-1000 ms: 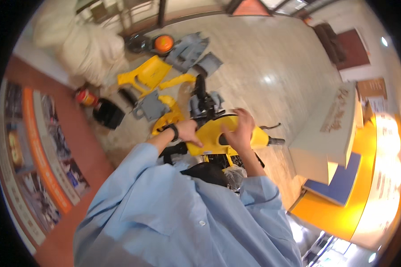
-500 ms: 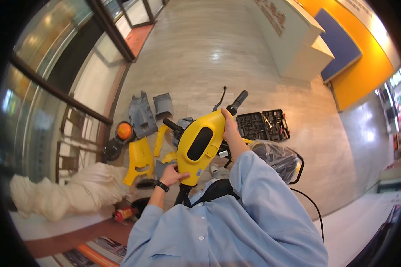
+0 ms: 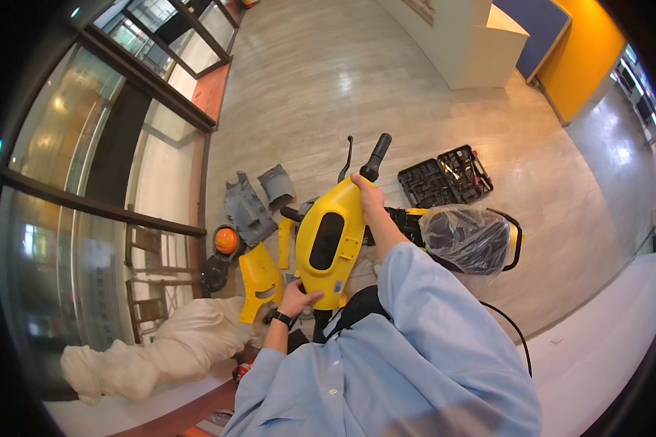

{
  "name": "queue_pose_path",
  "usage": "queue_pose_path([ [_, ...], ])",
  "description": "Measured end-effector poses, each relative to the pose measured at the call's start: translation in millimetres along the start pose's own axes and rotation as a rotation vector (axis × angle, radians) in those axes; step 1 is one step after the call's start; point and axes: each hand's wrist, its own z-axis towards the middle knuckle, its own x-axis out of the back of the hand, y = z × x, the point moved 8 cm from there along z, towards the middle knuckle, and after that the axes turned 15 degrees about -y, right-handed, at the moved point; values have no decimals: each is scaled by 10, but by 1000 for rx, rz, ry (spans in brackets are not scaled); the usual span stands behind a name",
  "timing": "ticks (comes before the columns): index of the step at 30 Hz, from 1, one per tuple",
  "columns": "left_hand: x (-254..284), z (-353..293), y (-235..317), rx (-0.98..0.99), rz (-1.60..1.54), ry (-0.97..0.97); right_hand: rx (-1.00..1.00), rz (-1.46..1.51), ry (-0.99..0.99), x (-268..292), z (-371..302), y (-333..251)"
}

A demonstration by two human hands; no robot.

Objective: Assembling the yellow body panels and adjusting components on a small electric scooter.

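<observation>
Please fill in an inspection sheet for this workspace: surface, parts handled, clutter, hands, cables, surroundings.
Surface: pale wood-look floor.
Parts handled: yellow scooter handlebar cover, black inset facing up.
Clutter: yellow body panel, grey body panels at left; open black tool case at right.
Hands: left hand grips the cover's near end; right hand grips its far end.
Cables: one black cable at lower right; both ends hidden.
Surroundings: plastic-wrapped scooter seat, glass partition, white counter, cream bundle.
</observation>
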Motion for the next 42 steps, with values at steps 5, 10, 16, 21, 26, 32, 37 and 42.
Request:
queue_pose_path([
  [5, -41, -32, 65, -10, 8, -26, -52, -27, -48, -24, -88, -30],
  [10, -29, 54, 100, 2, 65, -14, -15, -275, 158, 71, -187, -190],
  [16, -95, 54, 155, 8, 142, 15, -45, -330, 181, -6, -370, -249],
  [21, -198, 16, 322, -50, 161, 41, -18, -389, 190, 102, -125, -105],
  [26, -181, 110, 255, -70, 151, -8, -29, -15, 3, 195, 227, 320],
  [32, -233, 148, 325, -123, 138, -35, -90, -71, -18, 227, 95, 593],
  [37, -114, 38, 192, -55, 163, 10, -123, -390, 51, 32, -474, 265],
  [42, -49, 161, 135, 40, 160, -95, -71, -388, 163, 152, -500, 131],
])
